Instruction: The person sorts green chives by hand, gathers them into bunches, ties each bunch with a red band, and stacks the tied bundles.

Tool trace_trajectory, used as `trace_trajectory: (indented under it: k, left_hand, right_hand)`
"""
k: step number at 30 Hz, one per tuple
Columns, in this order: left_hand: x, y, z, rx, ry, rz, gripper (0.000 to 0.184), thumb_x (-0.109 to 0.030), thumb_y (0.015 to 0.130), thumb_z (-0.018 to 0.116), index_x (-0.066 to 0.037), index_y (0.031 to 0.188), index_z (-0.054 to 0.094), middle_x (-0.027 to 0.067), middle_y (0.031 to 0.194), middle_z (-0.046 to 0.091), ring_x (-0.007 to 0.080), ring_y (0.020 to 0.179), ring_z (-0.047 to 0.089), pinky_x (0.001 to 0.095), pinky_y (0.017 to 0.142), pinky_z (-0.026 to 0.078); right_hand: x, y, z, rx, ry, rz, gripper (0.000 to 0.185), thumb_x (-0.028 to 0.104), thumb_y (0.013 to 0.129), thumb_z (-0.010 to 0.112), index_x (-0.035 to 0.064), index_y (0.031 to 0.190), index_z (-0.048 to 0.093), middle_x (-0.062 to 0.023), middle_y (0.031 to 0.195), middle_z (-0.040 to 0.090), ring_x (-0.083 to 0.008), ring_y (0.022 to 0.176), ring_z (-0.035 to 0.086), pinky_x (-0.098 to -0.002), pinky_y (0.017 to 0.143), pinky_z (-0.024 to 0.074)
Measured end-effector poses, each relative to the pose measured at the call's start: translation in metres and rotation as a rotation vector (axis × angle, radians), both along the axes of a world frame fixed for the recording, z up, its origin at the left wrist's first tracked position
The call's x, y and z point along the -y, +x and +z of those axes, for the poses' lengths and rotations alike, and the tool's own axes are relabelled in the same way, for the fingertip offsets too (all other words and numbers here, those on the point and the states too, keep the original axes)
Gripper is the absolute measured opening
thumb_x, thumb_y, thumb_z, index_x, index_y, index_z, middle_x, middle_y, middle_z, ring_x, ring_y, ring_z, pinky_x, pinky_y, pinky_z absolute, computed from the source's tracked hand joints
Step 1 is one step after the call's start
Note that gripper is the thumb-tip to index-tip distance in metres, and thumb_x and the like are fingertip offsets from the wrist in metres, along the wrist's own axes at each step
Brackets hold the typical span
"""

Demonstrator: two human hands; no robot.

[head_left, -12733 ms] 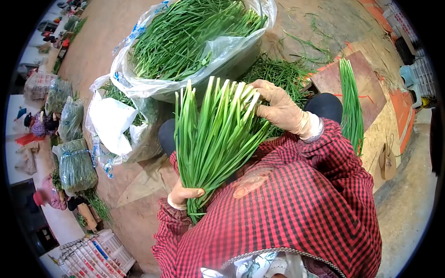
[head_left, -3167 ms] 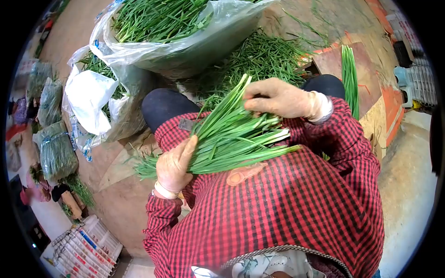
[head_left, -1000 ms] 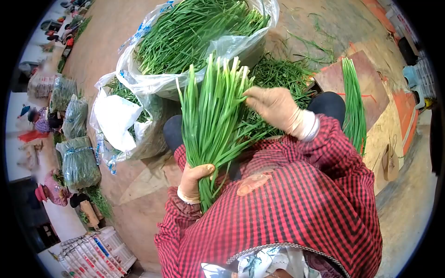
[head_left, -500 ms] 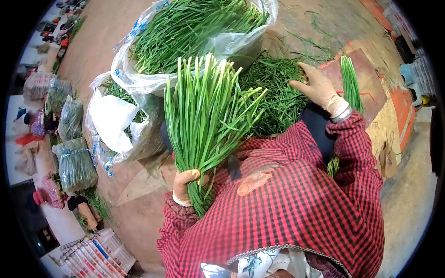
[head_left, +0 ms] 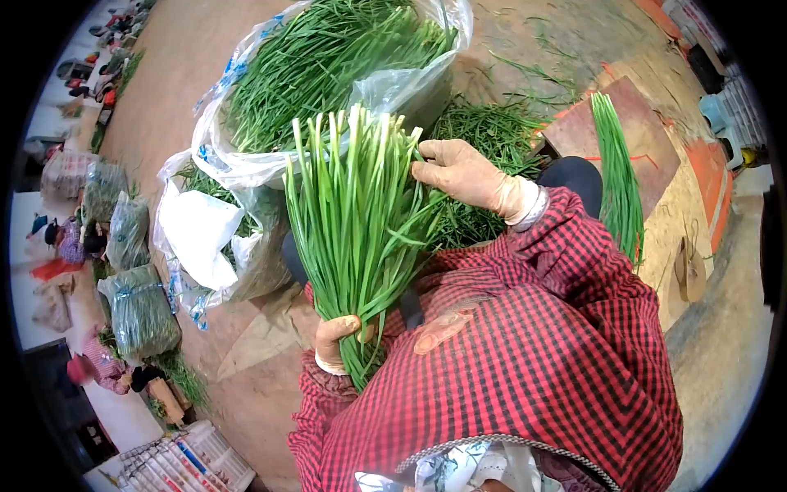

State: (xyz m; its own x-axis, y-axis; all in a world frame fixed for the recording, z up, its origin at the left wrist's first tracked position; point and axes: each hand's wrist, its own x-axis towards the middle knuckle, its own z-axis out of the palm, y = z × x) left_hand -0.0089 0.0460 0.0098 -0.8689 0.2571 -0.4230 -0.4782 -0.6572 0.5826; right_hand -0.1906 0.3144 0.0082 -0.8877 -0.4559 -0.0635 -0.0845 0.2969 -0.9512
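Right hand (head_left: 469, 174) back beside the green bunch (head_left: 354, 221)

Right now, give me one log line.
Left hand: grips green bunch low; right hand: beside bunch's pale ends; second bunch: partly on maroon board

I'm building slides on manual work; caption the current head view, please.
Left hand grips a bunch of green stalks, right hand at its edge, with an open plastic bag of greens beyond.
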Motion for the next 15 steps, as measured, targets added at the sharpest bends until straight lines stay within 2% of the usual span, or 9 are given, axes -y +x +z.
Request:
trace_trajectory:
  k: [1, 3, 5, 7, 8, 11, 12, 13, 15]
  left_hand:
    - [0.0, -0.001, -0.001, 0.019, -0.014, -0.024, 0.051, -0.008, 0.073, 0.067, 0.007, 0.119, 0.051, 0.0154, 0.088, 0.063, 0.0156, 0.053, 0.053, 0.0258, 0.047, 0.044]
    - [-0.001, -0.002, -0.002, 0.035, -0.024, -0.051, 0.051, -0.008, 0.072, 0.067, 0.007, 0.118, 0.051, 0.0151, 0.087, 0.063, 0.0159, 0.054, 0.053, 0.0258, 0.047, 0.044]
    - [-0.005, -0.001, 0.001, -0.011, -0.137, -0.02, 0.05, -0.011, 0.075, 0.063, 0.012, 0.117, 0.051, 0.0173, 0.08, 0.062, 0.0156, 0.048, 0.049, 0.026, 0.044, 0.039]
    - [-0.001, 0.0, 0.003, 0.006, -0.173, -0.029, 0.05, -0.011, 0.074, 0.063, 0.012, 0.117, 0.051, 0.0163, 0.079, 0.062, 0.0152, 0.047, 0.048, 0.026, 0.044, 0.039]
    - [0.002, 0.001, 0.002, 0.019, -0.145, -0.038, 0.052, -0.01, 0.072, 0.066, 0.01, 0.118, 0.051, 0.0157, 0.083, 0.063, 0.0153, 0.051, 0.051, 0.0255, 0.046, 0.041]
    - [0.008, 0.005, 0.0, 0.005, -0.087, -0.026, 0.053, -0.008, 0.07, 0.069, 0.008, 0.118, 0.051, 0.0148, 0.086, 0.063, 0.015, 0.053, 0.053, 0.025, 0.047, 0.043]
    - [0.01, 0.006, -0.001, -0.027, -0.056, -0.012, 0.053, -0.008, 0.071, 0.068, 0.008, 0.118, 0.051, 0.0145, 0.085, 0.063, 0.0147, 0.053, 0.052, 0.025, 0.046, 0.043]
    - [0.011, 0.006, -0.002, -0.061, -0.025, 0.002, 0.052, -0.009, 0.071, 0.068, 0.008, 0.117, 0.051, 0.0143, 0.085, 0.062, 0.0145, 0.052, 0.051, 0.0249, 0.046, 0.043]
    - [0.015, 0.007, -0.005, -0.058, -0.059, 0.025, 0.05, -0.01, 0.072, 0.067, 0.008, 0.116, 0.051, 0.014, 0.084, 0.062, 0.0139, 0.051, 0.05, 0.025, 0.045, 0.041]
  right_hand:
    - [-0.002, 0.0, -0.005, -0.001, 0.004, -0.004, 0.023, 0.021, 0.092, 0.058, -0.0021, 0.093, 0.061, -0.0025, 0.071, 0.051, -0.014, 0.065, 0.043, -0.0335, 0.061, 0.0409]
    - [-0.005, 0.001, -0.008, -0.166, -0.004, -0.135, 0.025, 0.021, 0.093, 0.051, -0.0024, 0.089, 0.056, -0.0138, 0.067, 0.058, -0.0217, 0.057, 0.063, -0.0353, 0.056, 0.0491]
    - [-0.01, -0.003, -0.005, 0.002, -0.118, -0.217, 0.021, 0.019, 0.095, 0.048, -0.0003, 0.092, 0.055, -0.0088, 0.068, 0.056, -0.0183, 0.053, 0.061, -0.0323, 0.053, 0.0497]
    - [-0.022, -0.012, -0.005, -0.02, -0.156, -0.268, 0.02, 0.02, 0.096, 0.049, 0.0015, 0.091, 0.055, -0.0048, 0.069, 0.055, -0.0149, 0.053, 0.057, -0.0304, 0.051, 0.0491]
    - [-0.036, -0.014, 0.002, 0.106, -0.136, -0.285, 0.018, 0.02, 0.096, 0.05, 0.0037, 0.093, 0.058, -0.0026, 0.073, 0.055, -0.0124, 0.056, 0.054, -0.0279, 0.05, 0.0482]
    - [-0.078, -0.028, -0.002, 0.06, -0.097, -0.546, 0.031, 0.035, 0.096, 0.051, 0.0072, 0.094, 0.063, -0.0002, 0.074, 0.047, -0.0092, 0.062, 0.05, -0.0228, 0.047, 0.044]
    - [-0.097, -0.035, -0.012, 0.103, -0.056, -0.596, 0.033, 0.037, 0.095, 0.053, 0.0053, 0.095, 0.063, -0.0061, 0.08, 0.058, -0.0178, 0.068, 0.058, -0.0306, 0.057, 0.0505]
    - [-0.122, -0.039, -0.03, 0.1, -0.056, -0.591, 0.033, 0.037, 0.095, 0.053, 0.0053, 0.095, 0.063, -0.0061, 0.08, 0.058, -0.0178, 0.068, 0.058, -0.0306, 0.057, 0.0505]
    - [-0.162, -0.044, -0.061, -0.098, 0.561, -0.392, 0.04, 0.042, 0.092, 0.056, 0.0037, 0.102, 0.063, -0.0169, 0.099, 0.066, -0.0319, 0.083, 0.065, -0.0397, 0.076, 0.0522]
